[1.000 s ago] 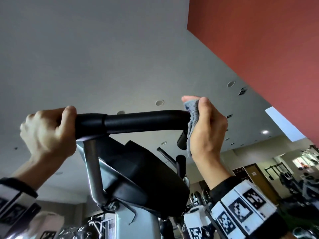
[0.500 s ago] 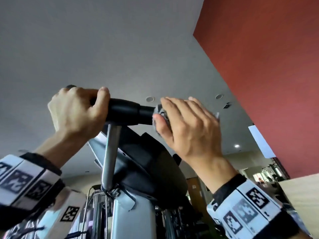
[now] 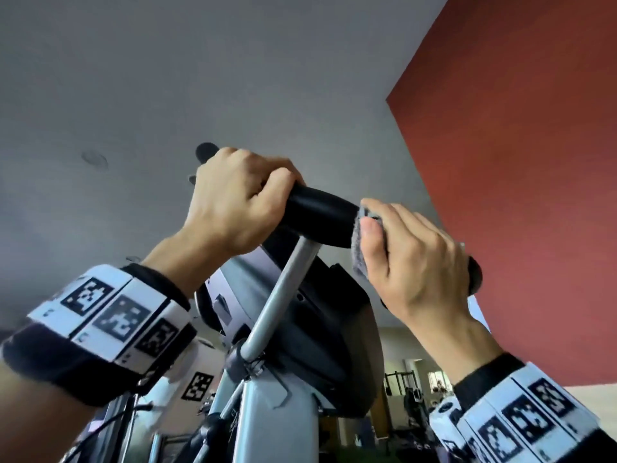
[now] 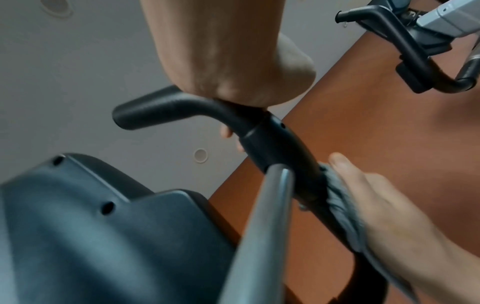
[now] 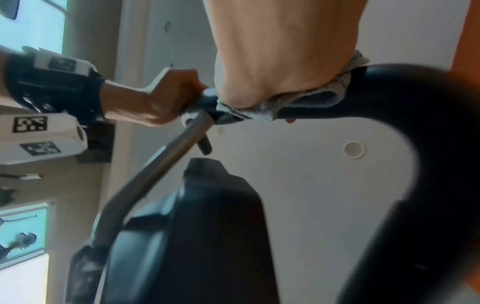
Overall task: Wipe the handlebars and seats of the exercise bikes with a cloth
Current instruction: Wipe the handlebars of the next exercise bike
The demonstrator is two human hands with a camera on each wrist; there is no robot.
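The black handlebar (image 3: 317, 215) of an exercise bike runs across the head view above a silver post (image 3: 277, 295). My left hand (image 3: 237, 202) grips the bar left of the post; its fingers curl round the bar (image 4: 275, 144). My right hand (image 3: 417, 259) wraps a grey cloth (image 3: 359, 259) round the bar just right of the post. The cloth (image 4: 340, 207) lies between palm and bar, and its edge (image 5: 298, 102) bunches under my right hand (image 5: 272, 61). The bar's right end (image 3: 474, 275) pokes out beyond my right hand. No seat is in view.
The bike's black console housing (image 3: 320, 332) sits below the bar on a grey frame (image 3: 267, 422). A red wall (image 3: 517, 162) rises on the right. Another bike's handlebar (image 4: 405, 43) shows nearby. More gym machines (image 3: 410, 406) stand far back.
My right hand slid the cloth left along the bar, from its right bend to just beside the post. My left hand kept its grip. The view swung, shifting both hands rightward in the picture.
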